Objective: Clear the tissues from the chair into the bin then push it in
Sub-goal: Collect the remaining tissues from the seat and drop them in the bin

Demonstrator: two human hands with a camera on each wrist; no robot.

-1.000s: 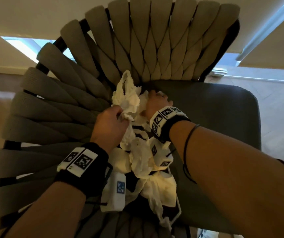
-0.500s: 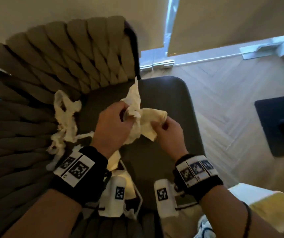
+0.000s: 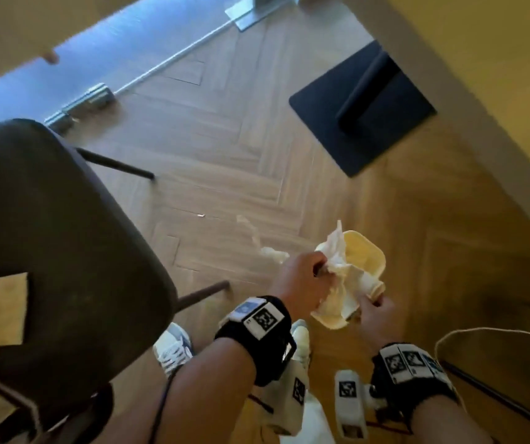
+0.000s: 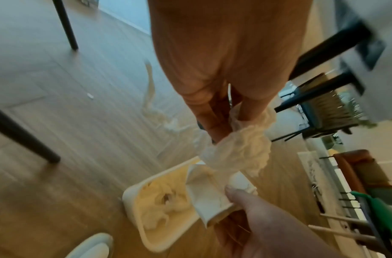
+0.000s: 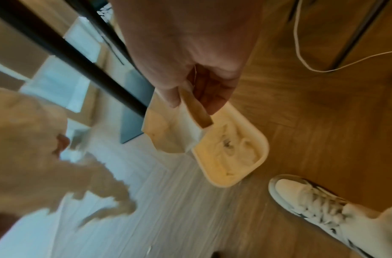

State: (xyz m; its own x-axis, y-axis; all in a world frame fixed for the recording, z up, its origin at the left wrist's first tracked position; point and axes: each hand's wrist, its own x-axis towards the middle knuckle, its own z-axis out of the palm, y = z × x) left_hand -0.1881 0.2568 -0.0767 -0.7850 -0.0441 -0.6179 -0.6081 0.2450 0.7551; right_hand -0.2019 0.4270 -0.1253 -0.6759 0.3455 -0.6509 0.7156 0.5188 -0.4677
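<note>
Fingers of the left hand (image 3: pixel 302 280) are curled around a crumpled bunch of tissue (image 4: pixel 241 148), and in the left wrist view the paper bulges out below the fingertips. The right hand (image 3: pixel 374 315) pinches the other end between thumb and fingers; in the right wrist view this end looks like a flat folded piece of tissue (image 5: pixel 186 125) that hangs down from the pinch. The two hands are close together, and the paper stretches between them.

Directly under the hands stands the bin (image 3: pixel 376 254), a small cream container with rounded corners. It stands upright on the floor and is open on top. Inside it lies more crumpled tissue, which shows well in both wrist views (image 4: pixel 162 206). The held paper hangs over the opening of the bin, but I cannot tell if it touches the rim.

On the wooden floor (image 3: pixel 225 155) just beside the bin, on the side toward the chair, lies a long twisted strip of tissue (image 3: pixel 268 248). A very small white scrap (image 3: pixel 200 215) lies a little further away.

The chair (image 3: pixel 65 235) is to the left of the hands, with a dark seat and thin dark legs. It is near the bin but not touching it. A pale patch shows on the seat; what it is I cannot tell. A white sneaker (image 5: pixel 305 197) stands near the bin, a white cable (image 5: pixel 301 52) lies on the floor, and a dark flat base with an upright post (image 3: pixel 363 107) stands well apart, beyond the bin.
</note>
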